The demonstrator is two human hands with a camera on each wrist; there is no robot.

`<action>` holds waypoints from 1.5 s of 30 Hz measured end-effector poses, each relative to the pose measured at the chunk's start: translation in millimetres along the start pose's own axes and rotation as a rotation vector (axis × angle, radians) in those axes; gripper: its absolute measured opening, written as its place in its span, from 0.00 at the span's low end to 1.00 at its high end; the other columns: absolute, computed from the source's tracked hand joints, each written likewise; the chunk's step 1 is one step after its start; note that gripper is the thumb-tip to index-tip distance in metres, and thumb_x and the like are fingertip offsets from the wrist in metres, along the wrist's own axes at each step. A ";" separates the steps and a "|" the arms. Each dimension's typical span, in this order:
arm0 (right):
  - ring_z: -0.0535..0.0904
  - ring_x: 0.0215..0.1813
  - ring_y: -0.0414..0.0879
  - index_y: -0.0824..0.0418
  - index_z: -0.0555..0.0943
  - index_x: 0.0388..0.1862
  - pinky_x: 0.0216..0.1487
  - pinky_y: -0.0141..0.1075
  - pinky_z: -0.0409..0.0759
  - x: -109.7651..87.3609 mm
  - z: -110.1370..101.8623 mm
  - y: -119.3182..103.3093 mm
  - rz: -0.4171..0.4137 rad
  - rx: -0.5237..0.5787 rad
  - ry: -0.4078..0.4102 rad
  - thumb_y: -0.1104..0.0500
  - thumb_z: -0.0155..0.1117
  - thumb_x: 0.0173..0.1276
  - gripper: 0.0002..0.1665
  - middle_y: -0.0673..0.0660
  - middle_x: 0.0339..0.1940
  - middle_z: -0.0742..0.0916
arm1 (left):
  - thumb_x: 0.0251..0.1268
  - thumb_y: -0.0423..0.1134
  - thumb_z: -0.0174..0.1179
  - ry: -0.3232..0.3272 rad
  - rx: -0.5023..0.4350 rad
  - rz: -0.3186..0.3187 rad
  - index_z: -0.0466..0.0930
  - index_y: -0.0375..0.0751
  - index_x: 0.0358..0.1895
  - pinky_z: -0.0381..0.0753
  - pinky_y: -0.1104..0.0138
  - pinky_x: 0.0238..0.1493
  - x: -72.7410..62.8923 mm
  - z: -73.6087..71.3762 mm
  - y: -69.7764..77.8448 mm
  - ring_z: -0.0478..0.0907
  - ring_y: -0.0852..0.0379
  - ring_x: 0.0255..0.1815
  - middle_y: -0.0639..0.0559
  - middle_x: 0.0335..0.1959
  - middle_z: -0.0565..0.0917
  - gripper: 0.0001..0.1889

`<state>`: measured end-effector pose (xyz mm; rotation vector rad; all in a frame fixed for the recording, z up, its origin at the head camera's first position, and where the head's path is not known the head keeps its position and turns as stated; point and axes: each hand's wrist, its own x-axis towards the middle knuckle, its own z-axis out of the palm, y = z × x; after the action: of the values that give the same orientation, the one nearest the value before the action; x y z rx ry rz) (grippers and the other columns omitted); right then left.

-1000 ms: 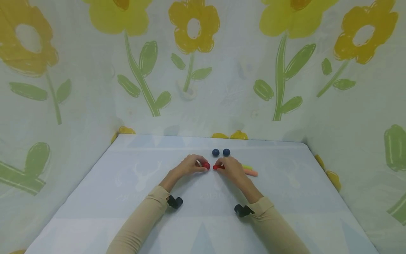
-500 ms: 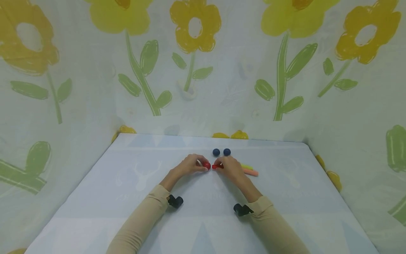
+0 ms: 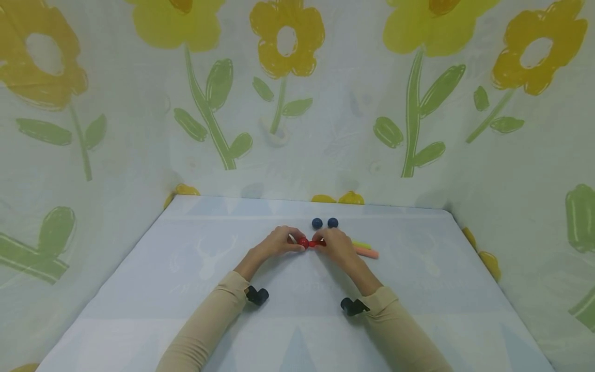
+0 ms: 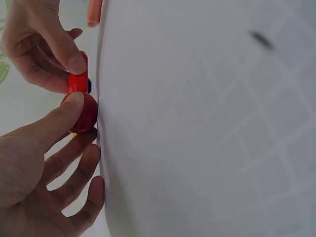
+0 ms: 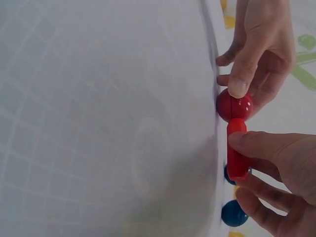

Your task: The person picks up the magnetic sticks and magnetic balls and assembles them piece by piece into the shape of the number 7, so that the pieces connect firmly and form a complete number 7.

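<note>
My left hand (image 3: 281,241) pinches a glossy red ball (image 5: 234,105) between thumb and fingertips, low over the table. From the other side my right hand (image 3: 338,245) pinches a short red stick (image 5: 237,158) with thumb and fingers. The stick's end meets the ball in both wrist views; whether it sits in a hole there I cannot tell. In the left wrist view the ball (image 4: 87,113) hides part of that joint, and the left thumb lies across its top. The remaining left fingers are spread and loosely bent.
Two dark blue balls (image 3: 317,223) stand just behind the hands. A yellow-green stick (image 3: 362,244) and an orange stick (image 3: 367,252) lie to the right of the right hand. A pale patterned cloth covers the table (image 3: 223,305), with flowered curtains (image 3: 334,119) around it.
My right hand has moved slightly left with the red stick, closing the gap to the red ball until they touch. The left hand has stayed nearly still.
</note>
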<state>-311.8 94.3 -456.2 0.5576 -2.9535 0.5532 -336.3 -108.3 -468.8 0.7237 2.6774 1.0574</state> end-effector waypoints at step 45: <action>0.79 0.51 0.49 0.52 0.87 0.44 0.54 0.45 0.81 -7.3 -17.1 34.6 0.064 -0.016 -0.003 0.58 0.73 0.61 0.12 0.53 0.44 0.89 | 0.61 0.41 0.69 -0.002 0.007 -0.005 0.83 0.43 0.53 0.81 0.67 0.47 -0.1 -0.2 1.7 0.79 0.58 0.41 0.51 0.47 0.87 0.17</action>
<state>-317.5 133.0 -453.0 0.4638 -2.9852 0.5338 -335.6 -107.4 -467.5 0.7187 2.6813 1.0457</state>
